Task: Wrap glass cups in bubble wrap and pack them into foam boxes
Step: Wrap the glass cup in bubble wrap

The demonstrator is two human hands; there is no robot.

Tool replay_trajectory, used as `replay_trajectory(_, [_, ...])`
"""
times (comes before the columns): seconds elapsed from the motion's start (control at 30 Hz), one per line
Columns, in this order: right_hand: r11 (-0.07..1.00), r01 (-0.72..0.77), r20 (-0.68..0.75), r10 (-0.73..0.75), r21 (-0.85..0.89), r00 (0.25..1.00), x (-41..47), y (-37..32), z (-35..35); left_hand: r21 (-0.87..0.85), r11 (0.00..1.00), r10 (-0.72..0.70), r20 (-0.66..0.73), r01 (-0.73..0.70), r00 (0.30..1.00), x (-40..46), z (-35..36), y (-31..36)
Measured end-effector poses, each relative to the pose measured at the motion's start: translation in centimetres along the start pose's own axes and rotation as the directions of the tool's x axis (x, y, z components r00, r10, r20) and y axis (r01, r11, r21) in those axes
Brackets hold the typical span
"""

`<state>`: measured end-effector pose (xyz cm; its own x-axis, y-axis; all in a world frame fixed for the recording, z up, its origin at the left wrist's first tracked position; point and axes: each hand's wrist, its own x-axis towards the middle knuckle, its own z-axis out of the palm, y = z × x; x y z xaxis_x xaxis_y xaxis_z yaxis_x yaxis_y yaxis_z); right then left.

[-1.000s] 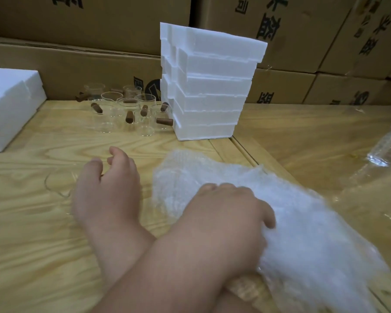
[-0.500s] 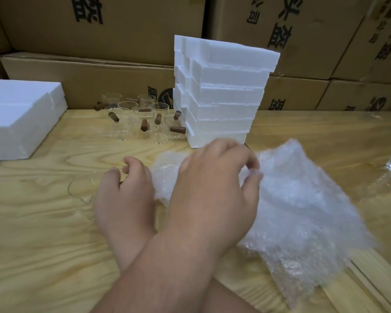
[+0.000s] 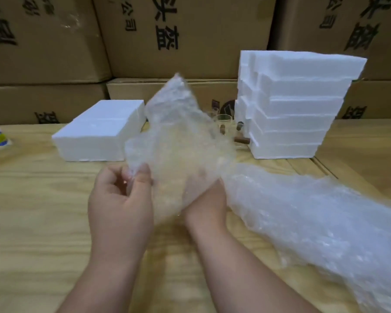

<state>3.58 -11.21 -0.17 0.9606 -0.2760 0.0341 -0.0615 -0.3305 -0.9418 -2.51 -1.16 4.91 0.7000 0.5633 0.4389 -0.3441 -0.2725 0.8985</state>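
We hold the wrap (image 3: 176, 141) above the table (image 3: 32, 211), left hand (image 3: 120, 199) pinching its edge, right hand (image 3: 203, 199) gripping beneath. It looks light and floppy; the edges suit gripping.

Both hands up over the wooden table (image 3: 32, 222), left hand (image 3: 120, 199) pinching a bubble wrap sheet (image 3: 178, 136) at its corner, right hand (image 3: 204, 199) under it, foam box stack (image 3: 296, 105) far right, glass cups (image 3: 225, 123) peeking behind.
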Motion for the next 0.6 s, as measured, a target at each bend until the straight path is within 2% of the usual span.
replay_trajectory(0.07, [0.993, 0.121, -0.077, -0.120, 0.008, 0.990, 0.4, 0.0, -0.3, -0.025, 0.994, -0.105, -0.064, 0.103, 0.992, 0.6, -1.7, -2.5])
replay_trajectory(0.13, [0.987, 0.127, -0.073, -0.121, 0.093, 0.990, -0.1, -1.0, -0.3, -0.161, 0.959, -0.248, -0.080, 0.233, 0.965, 1.4, -2.2, -4.5])
replay_trajectory(0.2, [0.985, 0.126, -0.063, -0.119, 0.117, 0.991, 0.0, -0.8, -0.4, -0.305, 0.883, -0.385, -0.038, 0.357, 0.922, 2.3, -2.1, -5.4])
replay_trajectory(0.3, [0.988, 0.144, -0.043, -0.142, 0.049, 0.989, -0.1, -0.9, -0.6, -0.347, 0.859, -0.393, 0.028, 0.378, 0.919, 3.5, -1.7, -5.9])
replay_trajectory(0.4, [0.964, 0.184, 0.035, -0.180, -0.194, 0.983, -0.3, -1.0, -0.7, -0.342, 0.872, -0.372, 0.000, 0.350, 0.928, 4.0, -1.4, -6.2])
replay_trajectory(0.47, [0.933, 0.194, 0.071, -0.180, -0.304, 0.981, -0.7, -1.3, -0.8, -0.464, 0.809, -0.411, -0.010, 0.360, 0.912, 4.1, -1.4, -6.3])
replay_trajectory(0.53, [0.934, 0.178, 0.047, -0.172, -0.308, 0.984, -0.9, -1.5, -1.1, -0.563, 0.731, -0.458, 0.014, 0.385, 0.889, 4.3, -1.6, -6.3])
replay_trajectory(0.6, [0.941, 0.147, 0.009, -0.151, -0.305, 0.988, -0.7, -1.5, -1.3, -0.571, 0.713, -0.486, 0.016, 0.407, 0.874, 4.5, -1.8, -6.6])
